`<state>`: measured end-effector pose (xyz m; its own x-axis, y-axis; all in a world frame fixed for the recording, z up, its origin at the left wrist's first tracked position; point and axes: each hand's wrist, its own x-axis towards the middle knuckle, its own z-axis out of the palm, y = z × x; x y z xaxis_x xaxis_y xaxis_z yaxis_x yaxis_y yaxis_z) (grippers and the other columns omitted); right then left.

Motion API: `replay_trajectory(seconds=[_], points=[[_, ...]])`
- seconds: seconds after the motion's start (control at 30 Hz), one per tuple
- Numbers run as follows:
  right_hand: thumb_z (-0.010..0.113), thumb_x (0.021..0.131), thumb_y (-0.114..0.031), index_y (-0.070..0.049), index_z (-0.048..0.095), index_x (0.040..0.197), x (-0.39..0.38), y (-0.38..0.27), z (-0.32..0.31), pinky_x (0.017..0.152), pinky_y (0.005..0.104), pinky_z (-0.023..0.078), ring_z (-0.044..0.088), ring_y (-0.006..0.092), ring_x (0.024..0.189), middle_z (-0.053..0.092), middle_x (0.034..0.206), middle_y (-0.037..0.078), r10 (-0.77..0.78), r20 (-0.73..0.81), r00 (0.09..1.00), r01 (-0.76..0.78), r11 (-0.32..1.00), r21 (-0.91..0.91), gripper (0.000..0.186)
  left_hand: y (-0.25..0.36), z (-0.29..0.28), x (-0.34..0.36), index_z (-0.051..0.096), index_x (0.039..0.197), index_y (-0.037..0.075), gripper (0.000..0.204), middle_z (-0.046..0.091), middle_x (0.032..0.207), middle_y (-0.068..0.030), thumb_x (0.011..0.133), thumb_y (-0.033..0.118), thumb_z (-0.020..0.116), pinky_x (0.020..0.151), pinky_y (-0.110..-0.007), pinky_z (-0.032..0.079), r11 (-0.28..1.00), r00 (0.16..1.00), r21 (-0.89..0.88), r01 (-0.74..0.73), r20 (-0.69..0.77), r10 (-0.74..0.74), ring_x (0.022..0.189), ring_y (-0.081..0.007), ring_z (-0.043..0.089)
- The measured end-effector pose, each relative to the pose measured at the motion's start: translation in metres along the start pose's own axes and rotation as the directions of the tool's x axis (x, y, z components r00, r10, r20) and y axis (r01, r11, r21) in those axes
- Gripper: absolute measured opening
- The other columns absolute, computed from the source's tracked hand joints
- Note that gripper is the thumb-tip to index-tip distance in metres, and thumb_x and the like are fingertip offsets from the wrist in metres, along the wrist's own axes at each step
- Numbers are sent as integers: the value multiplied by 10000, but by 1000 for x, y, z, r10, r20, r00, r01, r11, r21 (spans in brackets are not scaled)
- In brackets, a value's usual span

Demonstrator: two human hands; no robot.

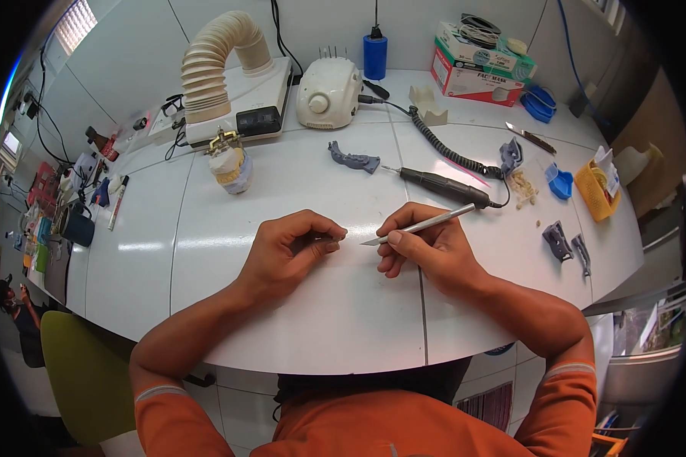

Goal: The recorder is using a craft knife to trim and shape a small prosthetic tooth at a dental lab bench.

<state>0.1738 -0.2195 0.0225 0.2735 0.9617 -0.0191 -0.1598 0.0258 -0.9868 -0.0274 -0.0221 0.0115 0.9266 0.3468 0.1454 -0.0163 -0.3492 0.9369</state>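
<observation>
My right hand (pixel 438 255) grips a slim silver craft knife (pixel 438 219) like a pen, its pointed blade aimed left. Just across a small gap, my left hand (pixel 282 251) is raised above the white table with curled fingers. Its thumb and index tips come close together, and anything pinched there is too small to make out. Beyond both hands lie a grey arch-shaped dental piece (pixel 354 158) and a black rotary handpiece (pixel 446 187) with a thin bur. Farther left stands a plaster dental model (pixel 232 171) on a brass articulator.
A white control unit (pixel 329 95), a ribbed hose (pixel 206 68) and stacked boxes (pixel 480 72) line the back. On the right are grey dental pieces (pixel 558 241), a yellow basket (pixel 596 190), a blue tray (pixel 559 181) and a knife (pixel 532 138). A green chair (pixel 84 381) stands at left.
</observation>
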Motion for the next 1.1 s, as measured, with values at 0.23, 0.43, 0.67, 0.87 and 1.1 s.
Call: replay_trajectory(seconds=[0.23, 0.43, 0.67, 0.87, 1.1], points=[[668, 1100, -116, 77, 675, 1185, 0, -1, 1, 737, 307, 666, 798, 199, 856, 757, 985, 165, -15, 5, 1000, 15, 1000, -8, 211, 4, -1, 0, 744, 1191, -26, 168, 778, 1098, -79, 1027, -53, 721, 943, -286, 594, 995, 996, -36, 90, 2, -90, 1046, -134, 740], [674, 1089, -96, 84, 672, 1194, -4, 0, 4, 771, 317, 671, 801, 199, 895, 761, 1012, 161, -21, -15, 1000, 21, 1000, -4, 208, 4, -1, 0, 710, 1176, -27, 167, 787, 1087, -102, 1016, -44, 755, 907, -282, 605, 992, 995, -80, 98, -7, -99, 1024, -128, 751], [669, 1020, 18, 81, 707, 1186, -3, 12, 7, 852, 304, 627, 782, 196, 989, 769, 1077, 163, -387, 53, 921, 390, 901, -189, 181, 9, 4, -3, 709, 1136, -14, 160, 803, 1099, -114, 996, -61, 769, 908, -295, 645, 941, 986, -298, 158, -8, -168, 1041, -169, 793], [700, 1000, 2, 69, 728, 1176, 1, 9, 3, 807, 302, 597, 757, 161, 925, 792, 1048, 163, -394, 72, 916, 394, 857, -330, 191, 10, 4, -4, 743, 1112, -34, 115, 815, 1060, -102, 1009, 2, 779, 871, -268, 629, 899, 966, -361, 249, 26, -257, 987, -132, 779], [715, 1026, -33, 60, 746, 1133, 3, 10, 14, 686, 294, 581, 744, 140, 785, 802, 952, 119, -355, -35, 934, 323, 884, -338, 145, 12, 5, -6, 729, 1091, -37, 102, 803, 1085, -140, 997, -56, 766, 909, -303, 665, 945, 972, -228, 235, 52, -229, 1035, -178, 796]])
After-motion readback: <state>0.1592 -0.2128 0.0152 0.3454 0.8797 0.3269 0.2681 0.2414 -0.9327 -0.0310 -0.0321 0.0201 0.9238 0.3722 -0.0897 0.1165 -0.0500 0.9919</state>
